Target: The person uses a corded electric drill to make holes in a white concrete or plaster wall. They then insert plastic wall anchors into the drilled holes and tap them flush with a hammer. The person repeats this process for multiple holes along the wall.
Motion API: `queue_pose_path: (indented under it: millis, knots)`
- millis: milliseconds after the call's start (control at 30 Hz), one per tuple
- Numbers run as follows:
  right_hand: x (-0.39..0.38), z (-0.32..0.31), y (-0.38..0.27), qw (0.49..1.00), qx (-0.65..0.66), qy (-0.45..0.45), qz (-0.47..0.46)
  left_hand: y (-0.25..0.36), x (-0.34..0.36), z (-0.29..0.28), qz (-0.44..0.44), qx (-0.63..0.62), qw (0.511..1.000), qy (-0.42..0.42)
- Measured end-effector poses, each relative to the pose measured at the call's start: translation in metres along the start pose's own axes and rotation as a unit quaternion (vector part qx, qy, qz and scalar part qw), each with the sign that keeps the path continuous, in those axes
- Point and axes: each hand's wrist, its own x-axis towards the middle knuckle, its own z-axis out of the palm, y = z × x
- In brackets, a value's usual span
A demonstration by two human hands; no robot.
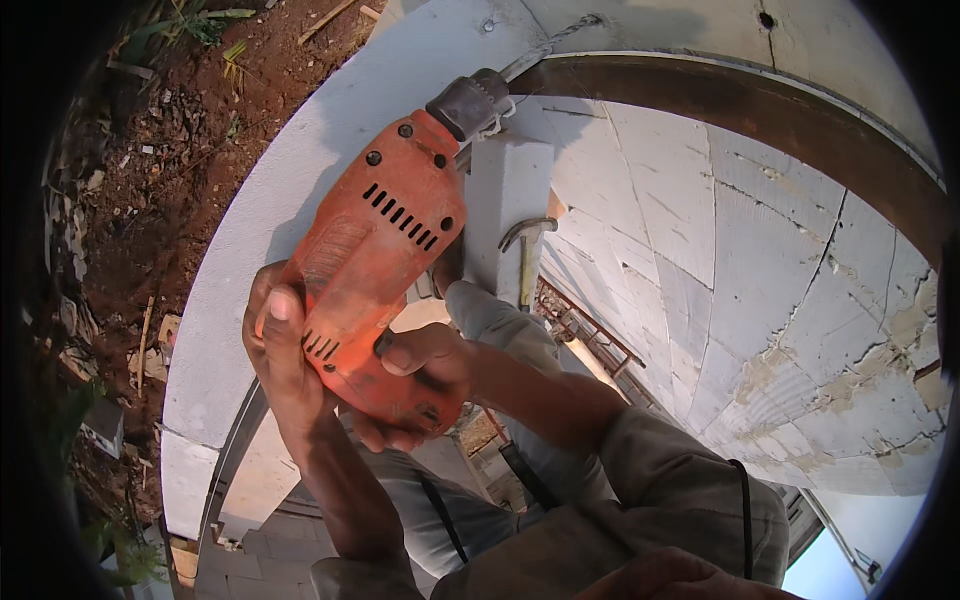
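An orange electric drill (370, 250) with a dark chuck (468, 103) is held up at a slant in both of my hands. Its long twisted bit (545, 47) runs up and right, the tip at the pale block surface; whether it has entered cannot be made out. My left hand (283, 340) supports the drill's left side, thumb lying along the body. My right hand (425, 370) wraps round the rear handle, with the thumb at a dark switch. Right of the drill, a claw hammer (527, 255) rests against a white block (497, 205).
A brown steel beam (740, 105) curves across the upper right, above a wall of white blocks (680, 230). At left, a white ledge (225, 300) borders red soil (150, 200) with debris. Below are my legs (450, 500) and a reddish metal frame (590, 325).
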Motion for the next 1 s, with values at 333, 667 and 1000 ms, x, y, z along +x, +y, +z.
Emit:
queue_pose_path:
  millis: [333, 667, 1000]
  knots:
    - [-0.004, 0.023, 0.007, 0.983, -0.011, 0.182, -0.031, 0.054, 0.005, 0.004, -0.174, 0.221, 0.960, -0.005]
    - [0.001, 0.037, 0.008, 0.974, -0.074, 0.209, -0.049, 0.091, 0.064, 0.099, 0.057, 0.557, 0.820, -0.119]
    - [0.000, 0.020, 0.005, 0.977, 0.008, 0.206, -0.053, 0.061, 0.069, 0.092, 0.169, 0.516, 0.834, -0.100]
